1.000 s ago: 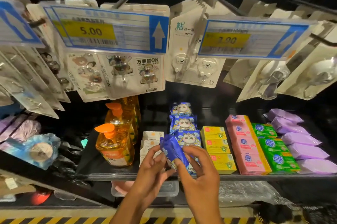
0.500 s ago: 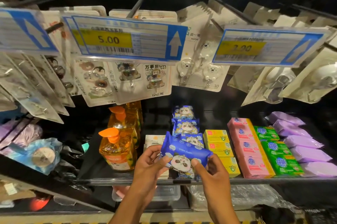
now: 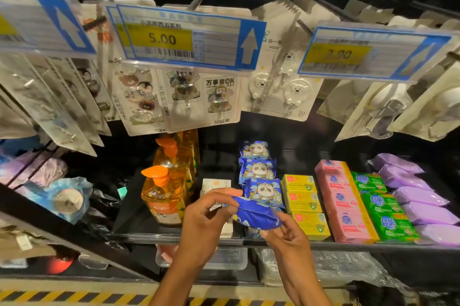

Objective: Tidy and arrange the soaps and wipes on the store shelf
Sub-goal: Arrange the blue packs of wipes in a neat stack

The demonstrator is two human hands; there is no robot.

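Note:
I hold a blue panda wipes pack above the front edge of the black shelf. My left hand pinches its left end, and my right hand pinches its right end from below. The pack's plain blue side faces me. Behind it a row of three matching panda wipes packs runs toward the back. White soap boxes lie left of that row, partly hidden by my left hand. Yellow soap boxes, pink soap bars, green soap bars and purple packs lie to the right.
Orange pump bottles stand at the shelf's left. Hook cards and price tags hang low over the shelf. A clear plastic box sits on the level below. Bagged goods fill the left shelf.
The pack has turned over in my hands: half a second ago its panda face showed, now the plain blue side faces me. It sits a little higher over the shelf edge.

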